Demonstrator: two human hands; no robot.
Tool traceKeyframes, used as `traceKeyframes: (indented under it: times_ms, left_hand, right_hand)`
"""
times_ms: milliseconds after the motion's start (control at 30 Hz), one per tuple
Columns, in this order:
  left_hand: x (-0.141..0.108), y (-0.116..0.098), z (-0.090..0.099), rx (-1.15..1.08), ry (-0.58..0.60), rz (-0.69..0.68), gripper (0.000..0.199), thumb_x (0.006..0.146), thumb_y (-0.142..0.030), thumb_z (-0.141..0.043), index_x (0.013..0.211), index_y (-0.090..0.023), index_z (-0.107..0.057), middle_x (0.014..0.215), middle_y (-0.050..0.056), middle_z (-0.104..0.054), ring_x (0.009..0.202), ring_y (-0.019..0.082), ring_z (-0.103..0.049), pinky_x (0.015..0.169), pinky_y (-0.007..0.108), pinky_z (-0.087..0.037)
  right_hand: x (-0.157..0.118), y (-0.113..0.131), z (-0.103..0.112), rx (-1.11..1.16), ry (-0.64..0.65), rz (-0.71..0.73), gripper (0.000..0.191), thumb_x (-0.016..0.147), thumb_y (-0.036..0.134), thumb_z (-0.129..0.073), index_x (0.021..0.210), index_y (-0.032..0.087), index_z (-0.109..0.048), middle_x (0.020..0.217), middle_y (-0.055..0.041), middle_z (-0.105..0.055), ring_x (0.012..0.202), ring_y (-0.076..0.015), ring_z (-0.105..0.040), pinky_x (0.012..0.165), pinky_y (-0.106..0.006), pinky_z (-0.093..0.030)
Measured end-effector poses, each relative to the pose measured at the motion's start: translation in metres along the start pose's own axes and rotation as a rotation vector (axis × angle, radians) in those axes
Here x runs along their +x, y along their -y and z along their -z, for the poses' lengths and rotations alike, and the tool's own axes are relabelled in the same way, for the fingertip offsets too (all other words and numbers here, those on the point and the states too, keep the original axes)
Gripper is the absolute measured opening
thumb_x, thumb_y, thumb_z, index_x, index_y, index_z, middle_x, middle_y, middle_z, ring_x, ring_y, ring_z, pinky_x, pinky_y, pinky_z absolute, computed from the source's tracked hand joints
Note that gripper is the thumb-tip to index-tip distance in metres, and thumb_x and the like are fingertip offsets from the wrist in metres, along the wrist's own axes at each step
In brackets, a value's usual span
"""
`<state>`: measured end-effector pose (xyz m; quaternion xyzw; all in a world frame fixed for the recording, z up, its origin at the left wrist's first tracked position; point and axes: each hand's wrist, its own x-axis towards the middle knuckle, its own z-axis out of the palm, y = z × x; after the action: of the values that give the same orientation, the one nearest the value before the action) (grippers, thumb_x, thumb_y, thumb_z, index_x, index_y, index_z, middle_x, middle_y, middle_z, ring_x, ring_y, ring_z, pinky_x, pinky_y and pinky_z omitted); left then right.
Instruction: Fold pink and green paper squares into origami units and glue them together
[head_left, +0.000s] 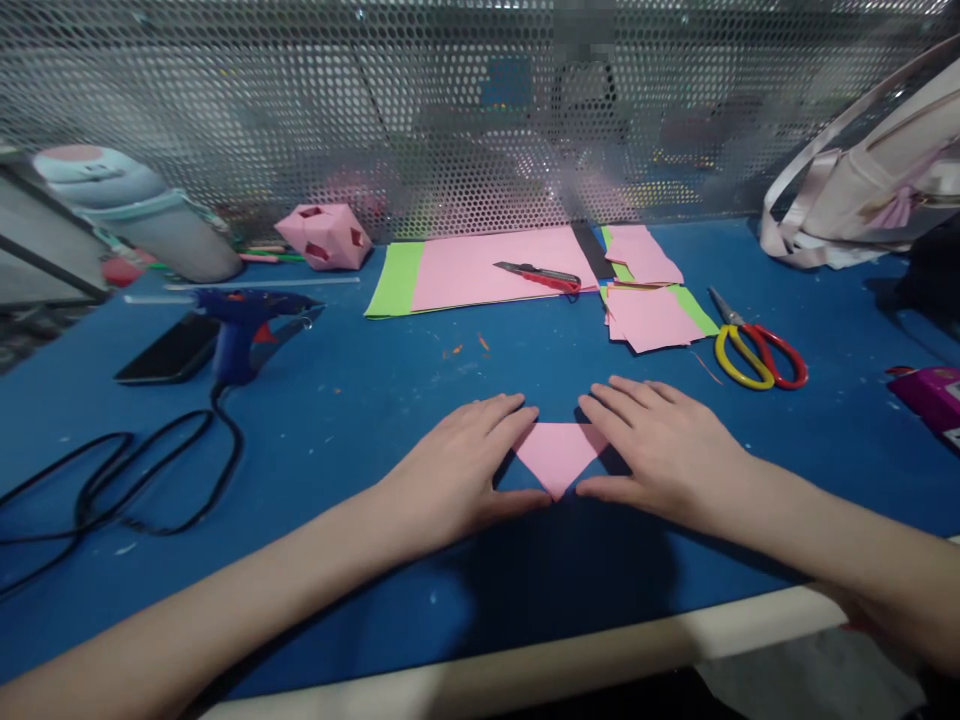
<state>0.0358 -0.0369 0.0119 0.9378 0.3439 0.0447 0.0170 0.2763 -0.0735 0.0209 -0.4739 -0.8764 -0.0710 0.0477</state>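
A small pink paper triangle (559, 452) lies on the blue tabletop, its point toward me and its long straight edge away. My left hand (476, 460) rests over its left corner, fingers stretched out and thumb close to the near point. Over the right corner lies my right hand (652, 440), fingers spread and its thumb also near that point. Both outer corners of the paper are hidden under my fingers. Neither hand is wrapped round anything.
Behind are stacked pink and green sheets (465, 272), a box cutter (540, 275) and cut paper squares (652, 317). Scissors (757, 350) lie right. Left are a glue gun (240, 335), its cord, a phone (169, 350), a folded pink paper ball (326, 237) and a tumbler (161, 225).
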Motion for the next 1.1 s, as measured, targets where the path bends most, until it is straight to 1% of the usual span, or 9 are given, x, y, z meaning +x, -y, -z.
traceKeyframes:
  times_ms: [67,167,300,567,667,800,867,1000,1100]
  left_hand:
    - [0.001,0.003,-0.003,-0.059,-0.001,0.004,0.063,0.084,-0.058,-0.048,0.129,-0.015,-0.046,0.135,0.014,-0.050,0.124,0.028,-0.045,0.102,0.043,-0.038]
    - [0.005,0.005,-0.005,-0.100,-0.034,0.013,0.039,0.090,-0.044,-0.046,0.118,-0.018,-0.054,0.124,0.009,-0.057,0.116,0.024,-0.049,0.098,0.041,-0.039]
    - [0.008,0.004,-0.007,-0.110,-0.076,0.014,0.032,0.091,-0.040,-0.046,0.111,-0.018,-0.058,0.114,0.009,-0.060,0.103,0.024,-0.053,0.087,0.040,-0.041]
    - [0.009,0.005,-0.011,-0.140,-0.123,0.006,0.035,0.088,-0.042,-0.051,0.111,-0.017,-0.058,0.112,0.009,-0.059,0.102,0.024,-0.052,0.084,0.038,-0.040]
    - [0.010,0.005,-0.011,-0.162,-0.148,0.009,0.034,0.088,-0.042,-0.052,0.108,-0.017,-0.060,0.111,0.009,-0.060,0.101,0.023,-0.052,0.083,0.038,-0.040]
    - [0.011,0.006,-0.011,-0.186,-0.195,0.009,0.029,0.089,-0.039,-0.050,0.105,-0.017,-0.061,0.109,0.009,-0.062,0.099,0.022,-0.054,0.083,0.036,-0.041]
    - [0.011,0.008,-0.012,-0.166,-0.215,-0.023,0.027,0.090,-0.038,-0.048,0.102,-0.017,-0.061,0.105,0.009,-0.065,0.097,0.021,-0.056,0.083,0.036,-0.041]
    - [0.011,0.012,-0.013,-0.045,-0.192,-0.175,0.027,0.092,-0.036,-0.045,0.099,-0.016,-0.061,0.102,0.009,-0.068,0.092,0.021,-0.059,0.083,0.035,-0.042]
    - [0.011,0.013,-0.016,0.018,-0.195,-0.210,0.026,0.093,-0.033,-0.042,0.101,-0.016,-0.061,0.102,0.010,-0.068,0.091,0.020,-0.060,0.082,0.034,-0.043]
  right_hand:
    - [0.002,-0.006,-0.004,0.023,-0.003,0.075,0.067,0.083,0.059,-0.051,0.130,0.011,-0.049,0.133,-0.0158,-0.052,0.123,-0.0348,-0.046,0.095,-0.050,-0.042]
    - [0.006,-0.012,-0.009,0.073,0.008,0.121,0.050,0.088,0.050,-0.050,0.123,0.015,-0.054,0.127,-0.0121,-0.057,0.115,-0.0300,-0.052,0.090,-0.043,-0.045]
    - [0.013,-0.017,-0.014,0.121,-0.044,0.139,0.032,0.092,0.040,-0.046,0.107,0.016,-0.063,0.110,-0.0102,-0.065,0.101,-0.0240,-0.057,0.082,-0.036,-0.046]
    - [0.022,-0.027,-0.029,0.048,-0.135,0.276,0.037,0.096,0.040,-0.038,0.099,0.017,-0.066,0.097,-0.0091,-0.067,0.088,-0.0201,-0.055,0.073,-0.032,-0.041]
    - [0.024,-0.029,-0.031,0.105,-0.181,0.277,0.039,0.097,0.039,-0.036,0.094,0.016,-0.068,0.090,-0.0093,-0.068,0.083,-0.0182,-0.055,0.072,-0.031,-0.040]
    - [0.025,-0.030,-0.031,0.155,-0.152,0.238,0.043,0.097,0.040,-0.033,0.094,0.016,-0.068,0.087,-0.0095,-0.068,0.084,-0.0184,-0.055,0.073,-0.031,-0.040]
    - [0.025,-0.030,-0.030,0.158,-0.136,0.221,0.044,0.097,0.040,-0.032,0.096,0.016,-0.068,0.089,-0.0097,-0.068,0.085,-0.0190,-0.055,0.075,-0.031,-0.040]
    - [0.025,-0.029,-0.030,0.137,-0.149,0.231,0.043,0.098,0.038,-0.032,0.098,0.015,-0.068,0.092,-0.0094,-0.068,0.087,-0.0192,-0.055,0.077,-0.032,-0.040]
    - [0.026,-0.028,-0.029,0.130,-0.152,0.215,0.043,0.098,0.037,-0.031,0.096,0.014,-0.067,0.090,-0.0094,-0.068,0.084,-0.0186,-0.055,0.076,-0.031,-0.040]
